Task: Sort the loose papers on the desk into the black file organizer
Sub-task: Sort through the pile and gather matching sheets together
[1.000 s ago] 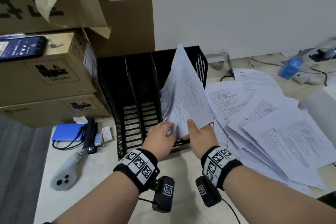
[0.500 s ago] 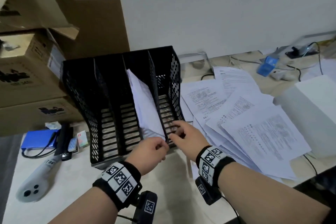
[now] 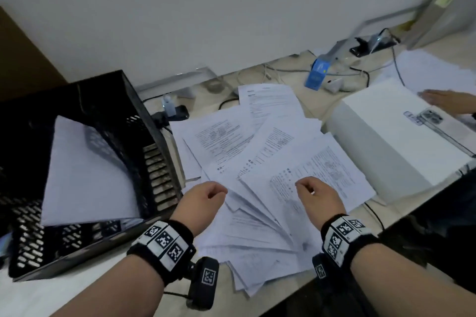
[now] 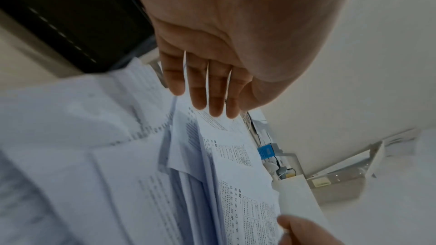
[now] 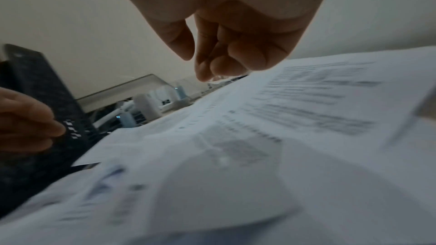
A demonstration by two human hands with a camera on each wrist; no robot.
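The black file organizer (image 3: 148,123) stands at the left, with a white sheet (image 3: 85,175) leaning inside its right slot. Loose printed papers (image 3: 260,159) lie fanned out on the desk to its right. My left hand (image 3: 217,192) hovers over the pile's left edge, right beside the organizer's front corner; in the left wrist view its fingers (image 4: 207,90) hang nearly straight and hold nothing. Over the topmost sheet (image 3: 329,172) hovers my right hand (image 3: 304,185), whose fingers (image 5: 212,60) are loosely curled and empty, just above the paper (image 5: 283,118).
A white box (image 3: 391,136) sits to the right of the pile, and another person's hand (image 3: 448,98) rests on its far end. Cables, a blue device (image 3: 318,72) and a small bottle (image 3: 168,107) line the wall. The desk edge (image 3: 386,226) runs close at the front right.
The sheet that both hands held has gone into the organizer and been let go. Both hands have moved right to above the loose pile. The view has swung right.
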